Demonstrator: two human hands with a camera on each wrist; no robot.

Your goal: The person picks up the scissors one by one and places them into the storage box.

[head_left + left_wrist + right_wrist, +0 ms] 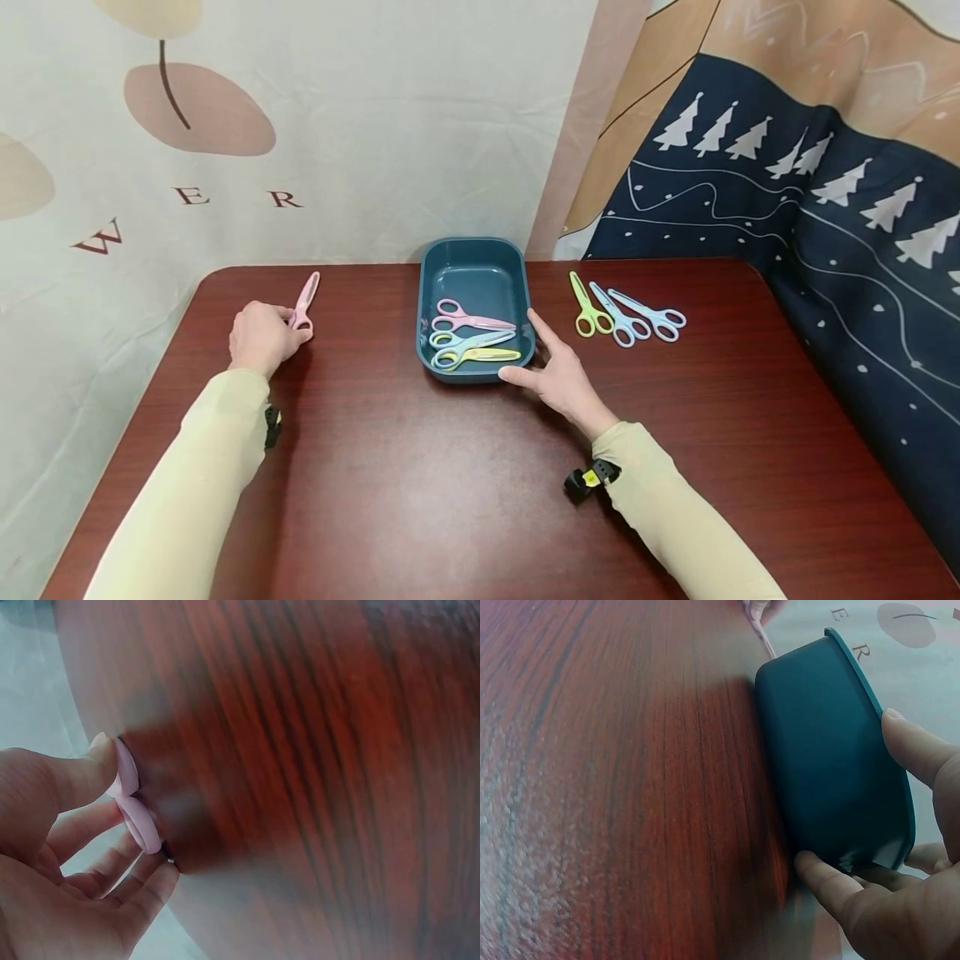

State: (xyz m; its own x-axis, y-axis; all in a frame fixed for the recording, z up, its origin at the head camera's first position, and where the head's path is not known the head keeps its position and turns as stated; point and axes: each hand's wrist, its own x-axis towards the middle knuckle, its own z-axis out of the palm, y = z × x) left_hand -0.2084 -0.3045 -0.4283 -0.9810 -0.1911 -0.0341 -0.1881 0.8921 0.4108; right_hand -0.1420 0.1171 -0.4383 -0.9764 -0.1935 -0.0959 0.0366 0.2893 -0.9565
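Note:
At the table's left, my left hand [264, 335] pinches the handle loops of pink scissors [303, 304], whose blades point away from me. Close up in the left wrist view, thumb and fingers sit on either side of the pink loops [129, 780]. My right hand [561, 377] holds the near right corner of a dark teal bin [480, 377], thumb at the front rim and fingers along the right side. Inside the bin lie pink scissors [476, 322], light blue scissors [480, 340] and yellow scissors [491, 355], partly overlapping.
Right of the bin lie green scissors [581, 300], blue scissors [611, 308] and another blue pair [637, 307]. All stands on a dark red-brown wooden table [390, 500]. A printed cloth [390, 150] hangs behind it, and a navy tree-patterned cloth [750, 192] at the right.

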